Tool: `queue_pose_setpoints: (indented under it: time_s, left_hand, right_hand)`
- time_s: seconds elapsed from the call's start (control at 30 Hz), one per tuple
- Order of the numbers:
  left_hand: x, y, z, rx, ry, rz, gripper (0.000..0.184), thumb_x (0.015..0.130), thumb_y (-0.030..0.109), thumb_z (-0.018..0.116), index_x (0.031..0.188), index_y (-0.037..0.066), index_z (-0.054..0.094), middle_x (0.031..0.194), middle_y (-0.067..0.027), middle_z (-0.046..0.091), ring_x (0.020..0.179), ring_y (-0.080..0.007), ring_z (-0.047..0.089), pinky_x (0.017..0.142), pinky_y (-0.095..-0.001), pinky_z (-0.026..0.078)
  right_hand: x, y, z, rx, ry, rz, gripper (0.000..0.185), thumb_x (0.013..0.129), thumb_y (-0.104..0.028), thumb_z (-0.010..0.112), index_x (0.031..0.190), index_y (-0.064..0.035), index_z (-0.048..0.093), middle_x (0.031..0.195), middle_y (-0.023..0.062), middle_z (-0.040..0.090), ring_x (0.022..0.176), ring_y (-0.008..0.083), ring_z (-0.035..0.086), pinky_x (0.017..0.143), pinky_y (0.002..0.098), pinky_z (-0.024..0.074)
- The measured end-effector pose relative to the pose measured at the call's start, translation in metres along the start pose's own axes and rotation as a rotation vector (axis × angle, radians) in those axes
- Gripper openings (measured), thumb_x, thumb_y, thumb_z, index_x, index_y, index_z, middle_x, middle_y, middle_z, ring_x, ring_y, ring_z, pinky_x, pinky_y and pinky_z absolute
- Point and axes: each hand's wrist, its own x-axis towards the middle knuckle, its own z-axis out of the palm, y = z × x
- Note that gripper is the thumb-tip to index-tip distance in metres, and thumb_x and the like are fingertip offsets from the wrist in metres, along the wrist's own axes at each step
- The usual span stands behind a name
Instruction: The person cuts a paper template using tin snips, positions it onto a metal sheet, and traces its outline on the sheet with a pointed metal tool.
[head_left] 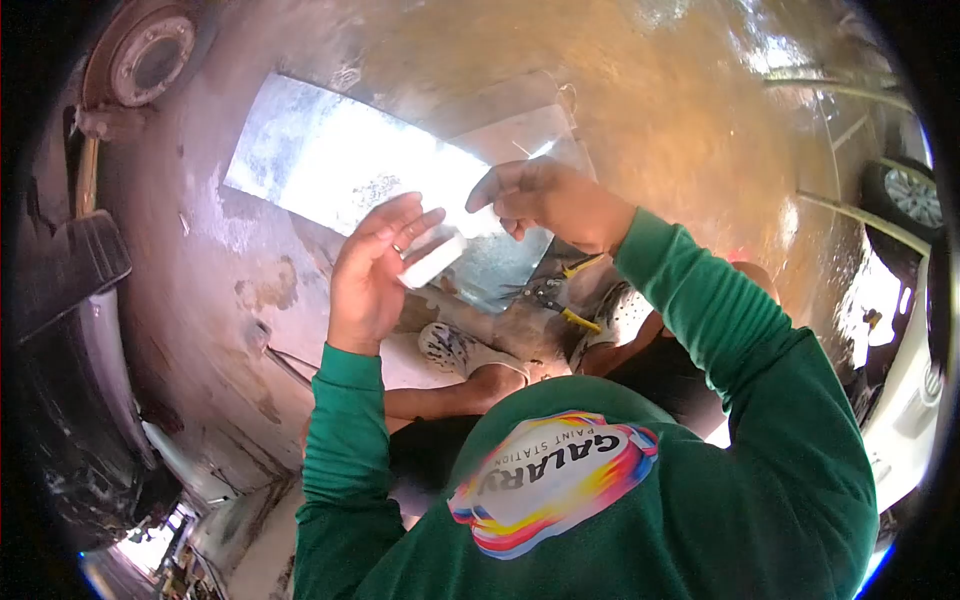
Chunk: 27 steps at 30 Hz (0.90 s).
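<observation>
A small white block-like piece (433, 262) rests against the palm side of my left hand (375, 262), whose fingers curl loosely around it. My right hand (550, 203) is to the right, with thumb and fingers pinched together beside a pale, overexposed patch; what they hold is washed out. Below both hands lies a shiny metal sheet (300, 155) on the floor, with strong glare over its middle. Yellow-handled pliers (578, 320) lie on the floor by my feet, below my right hand.
A wheel drum (150, 55) stands at the upper left, above dark vehicle parts (75, 270). A vehicle wheel (908, 195) is at the far right. My patterned shoe (447, 345) is below the sheet. A thin rod (288, 365) lies at the left.
</observation>
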Motion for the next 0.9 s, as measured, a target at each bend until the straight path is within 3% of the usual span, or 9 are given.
queue_pose_setpoints:
  time_s: [0.03,0.17,0.2,0.23,0.33,0.47,0.53,0.73,0.9]
  left_hand:
    - [-0.001,-0.001,-0.001,0.076,0.029,-0.102,0.061,0.097,0.024,0.064,0.149,-0.006,0.056,0.143,-0.0181,0.066,0.139,-0.0394,0.061,0.122,-0.0526,0.046]
    - [-0.003,-0.011,0.004,0.319,-0.097,-0.213,0.052,0.103,0.017,0.067,0.15,-0.003,0.059,0.142,-0.0166,0.069,0.132,-0.0292,0.067,0.104,-0.0407,0.059]
    - [-0.006,-0.012,0.017,0.331,-0.062,-0.203,0.044,0.103,0.011,0.069,0.145,-0.001,0.064,0.129,-0.0134,0.075,0.118,-0.0216,0.074,0.094,-0.0335,0.061]
    - [-0.006,-0.016,0.016,0.336,-0.066,-0.208,0.044,0.103,0.011,0.069,0.145,-0.001,0.064,0.129,-0.0134,0.075,0.118,-0.0216,0.074,0.094,-0.0335,0.061]
    - [-0.006,-0.033,0.005,0.346,-0.015,-0.281,0.029,0.101,0.007,0.075,0.129,0.0,0.074,0.1,-0.0065,0.081,0.094,-0.0127,0.075,0.083,-0.0282,0.058]
    - [-0.007,-0.042,0.007,0.374,-0.004,-0.26,0.025,0.1,0.007,0.078,0.124,0.0,0.076,0.1,-0.0054,0.08,0.091,-0.0105,0.073,0.083,-0.0269,0.057]
    - [-0.006,-0.044,0.01,0.521,0.014,-0.194,0.012,0.101,0.004,0.077,0.112,0.0,0.077,0.095,-0.0017,0.077,0.085,-0.0066,0.066,0.077,-0.0236,0.052]
    - [-0.006,-0.051,0.018,0.656,0.025,-0.102,0.009,0.1,0.004,0.077,0.107,-0.002,0.077,0.09,-0.0011,0.076,0.081,-0.0054,0.065,0.072,-0.0243,0.052]
    - [-0.006,-0.048,0.019,0.704,0.033,-0.125,0.014,0.1,0.002,0.078,0.113,-0.002,0.078,0.099,-0.0012,0.078,0.089,-0.0065,0.067,0.083,-0.0256,0.055]
  right_hand:
    - [0.0,-0.002,-0.002,-0.036,-0.013,-0.009,0.027,0.099,-0.007,0.064,0.122,-0.0006,0.076,0.091,0.0029,0.069,0.08,0.0115,0.063,0.073,0.0284,0.0549]
    - [-0.001,-0.011,-0.004,-0.127,-0.083,-0.046,0.03,0.095,-0.003,0.062,0.121,-0.0001,0.076,0.089,0.0024,0.068,0.079,0.0115,0.061,0.074,0.0283,0.0528]
    - [-0.002,-0.01,-0.003,-0.121,-0.075,-0.049,0.03,0.095,-0.003,0.062,0.121,-0.0001,0.076,0.089,0.0024,0.068,0.079,0.0115,0.061,0.074,0.0283,0.0528]
    - [-0.002,-0.008,-0.003,-0.104,-0.092,-0.053,0.031,0.094,-0.002,0.061,0.121,-0.0001,0.075,0.091,0.0028,0.068,0.079,0.0116,0.061,0.074,0.0284,0.053]
    - [-0.003,-0.008,0.002,-0.07,-0.089,-0.063,0.033,0.092,0.001,0.06,0.123,-0.0003,0.073,0.096,0.0034,0.069,0.08,0.012,0.062,0.075,0.0286,0.0538]
    - [-0.002,-0.008,0.001,-0.027,-0.052,-0.083,0.037,0.092,0.005,0.061,0.127,-0.0007,0.07,0.106,0.005,0.071,0.084,0.0128,0.065,0.079,0.0294,0.0565]
    - [-0.003,-0.008,0.002,-0.012,-0.034,-0.092,0.035,0.092,0.005,0.062,0.125,-0.0004,0.071,0.105,0.0053,0.072,0.086,0.0129,0.065,0.08,0.0298,0.0573]
    - [-0.004,-0.004,0.001,-0.053,-0.005,-0.108,0.028,0.094,0.004,0.064,0.12,0.0007,0.074,0.099,0.006,0.073,0.087,0.0129,0.068,0.081,0.0307,0.0587]
    - [-0.005,-0.001,-0.002,-0.149,0.002,-0.144,0.028,0.096,0.002,0.064,0.121,0.0016,0.074,0.096,0.0066,0.073,0.087,0.0132,0.069,0.081,0.0314,0.0586]
